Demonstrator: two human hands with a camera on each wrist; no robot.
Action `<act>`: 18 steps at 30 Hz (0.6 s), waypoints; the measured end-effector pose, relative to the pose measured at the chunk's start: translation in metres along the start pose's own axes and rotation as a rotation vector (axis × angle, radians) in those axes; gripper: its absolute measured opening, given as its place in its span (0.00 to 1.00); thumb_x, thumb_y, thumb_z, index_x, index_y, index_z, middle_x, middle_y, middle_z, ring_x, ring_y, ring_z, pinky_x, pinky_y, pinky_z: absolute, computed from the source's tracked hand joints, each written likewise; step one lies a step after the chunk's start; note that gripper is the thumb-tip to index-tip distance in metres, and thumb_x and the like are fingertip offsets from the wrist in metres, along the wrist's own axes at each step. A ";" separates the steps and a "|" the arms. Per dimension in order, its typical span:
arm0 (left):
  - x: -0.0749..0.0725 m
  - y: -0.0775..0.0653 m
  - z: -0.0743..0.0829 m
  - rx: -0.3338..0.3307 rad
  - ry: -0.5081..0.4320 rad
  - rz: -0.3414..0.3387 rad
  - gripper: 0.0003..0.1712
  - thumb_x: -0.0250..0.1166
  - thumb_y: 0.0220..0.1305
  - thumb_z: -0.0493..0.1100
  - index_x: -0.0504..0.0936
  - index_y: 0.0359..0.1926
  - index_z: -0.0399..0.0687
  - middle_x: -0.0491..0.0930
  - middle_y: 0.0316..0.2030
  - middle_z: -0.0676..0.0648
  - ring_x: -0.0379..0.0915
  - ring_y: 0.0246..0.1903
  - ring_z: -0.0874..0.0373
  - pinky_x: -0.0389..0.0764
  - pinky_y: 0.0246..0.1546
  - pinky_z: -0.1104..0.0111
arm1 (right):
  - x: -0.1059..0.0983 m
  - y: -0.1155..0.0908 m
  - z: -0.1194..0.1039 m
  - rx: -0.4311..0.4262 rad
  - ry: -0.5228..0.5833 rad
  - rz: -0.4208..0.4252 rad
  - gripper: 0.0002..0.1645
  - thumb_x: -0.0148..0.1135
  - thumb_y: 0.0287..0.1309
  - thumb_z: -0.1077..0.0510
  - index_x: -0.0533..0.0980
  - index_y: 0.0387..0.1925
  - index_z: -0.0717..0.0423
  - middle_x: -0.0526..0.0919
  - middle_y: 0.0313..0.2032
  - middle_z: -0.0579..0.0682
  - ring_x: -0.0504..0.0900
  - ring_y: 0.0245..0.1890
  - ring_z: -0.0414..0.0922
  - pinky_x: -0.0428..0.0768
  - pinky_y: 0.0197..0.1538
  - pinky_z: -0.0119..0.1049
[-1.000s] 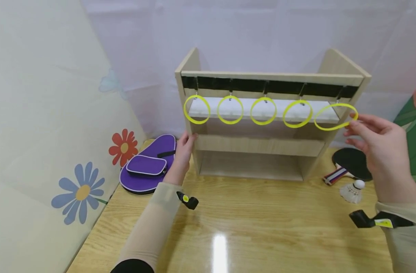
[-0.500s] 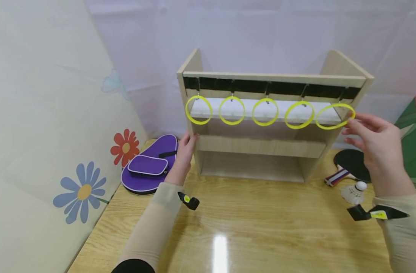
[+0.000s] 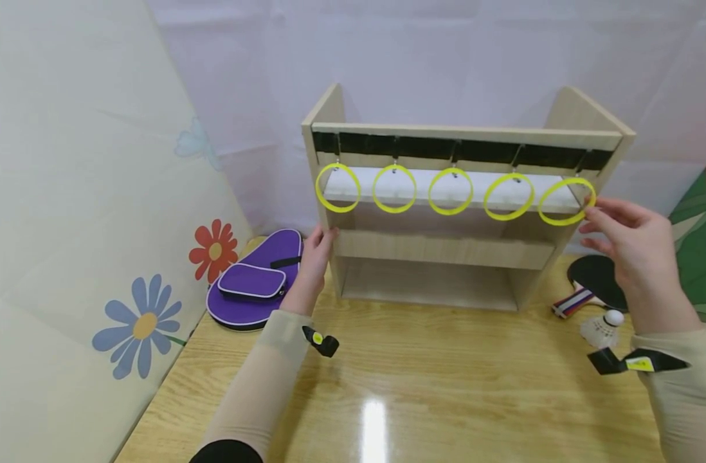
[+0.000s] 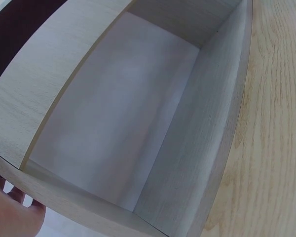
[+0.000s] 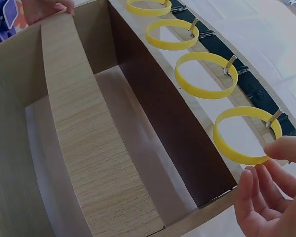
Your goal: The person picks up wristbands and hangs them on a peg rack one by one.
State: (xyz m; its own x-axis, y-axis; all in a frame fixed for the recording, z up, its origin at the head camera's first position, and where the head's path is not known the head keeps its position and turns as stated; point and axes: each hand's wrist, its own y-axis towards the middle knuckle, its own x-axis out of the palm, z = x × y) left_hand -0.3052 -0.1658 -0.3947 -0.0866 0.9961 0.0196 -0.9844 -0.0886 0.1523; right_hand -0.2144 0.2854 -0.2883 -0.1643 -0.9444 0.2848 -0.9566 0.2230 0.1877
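Note:
Several yellow rings hang in a row from small metal hooks on a black strip (image 3: 425,147) along the front of a small wooden shelf (image 3: 440,246). My right hand (image 3: 636,241) pinches the edge of the rightmost yellow ring (image 3: 555,222) between thumb and fingertips; in the right wrist view this ring (image 5: 229,149) still hangs at its hook. With my left hand (image 3: 314,263) I grip the shelf's left side panel, thumb at its front edge. The left wrist view has the fingers (image 4: 20,192) partly hidden behind that panel.
A purple paddle case (image 3: 237,312) with a small purple pouch (image 3: 251,281) lies left of the shelf. To the right are a black table tennis paddle (image 3: 598,273) and a shuttlecock (image 3: 600,329). The wooden table (image 3: 434,379) extends in front.
The rightmost ring was pulled out into a long oval toward the right and is now rounder. My right hand has moved slightly left with its edge. The left hand keeps its grip.

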 end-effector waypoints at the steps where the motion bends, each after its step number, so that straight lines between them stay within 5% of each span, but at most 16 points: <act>1: 0.000 0.000 0.000 0.000 -0.001 0.001 0.28 0.52 0.71 0.44 0.68 0.69 0.43 0.72 0.62 0.34 0.69 0.55 0.51 0.66 0.63 0.57 | -0.001 0.000 0.000 0.003 0.001 -0.007 0.08 0.66 0.58 0.65 0.86 0.38 0.53 0.87 0.32 0.44 0.82 0.26 0.40 0.82 0.27 0.30; 18: 0.001 -0.002 0.002 -0.016 -0.013 -0.004 0.29 0.50 0.72 0.44 0.66 0.72 0.47 0.69 0.65 0.33 0.68 0.56 0.50 0.65 0.66 0.55 | -0.014 -0.012 0.012 0.062 0.007 -0.101 0.13 0.64 0.61 0.66 0.83 0.45 0.50 0.86 0.33 0.43 0.84 0.29 0.39 0.83 0.28 0.31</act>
State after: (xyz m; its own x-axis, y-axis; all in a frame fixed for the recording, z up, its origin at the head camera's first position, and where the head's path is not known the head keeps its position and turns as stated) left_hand -0.3025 -0.1643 -0.3926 -0.0804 0.9962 0.0321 -0.9870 -0.0841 0.1369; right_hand -0.2034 0.2932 -0.3060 -0.0644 -0.9595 0.2743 -0.9812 0.1109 0.1576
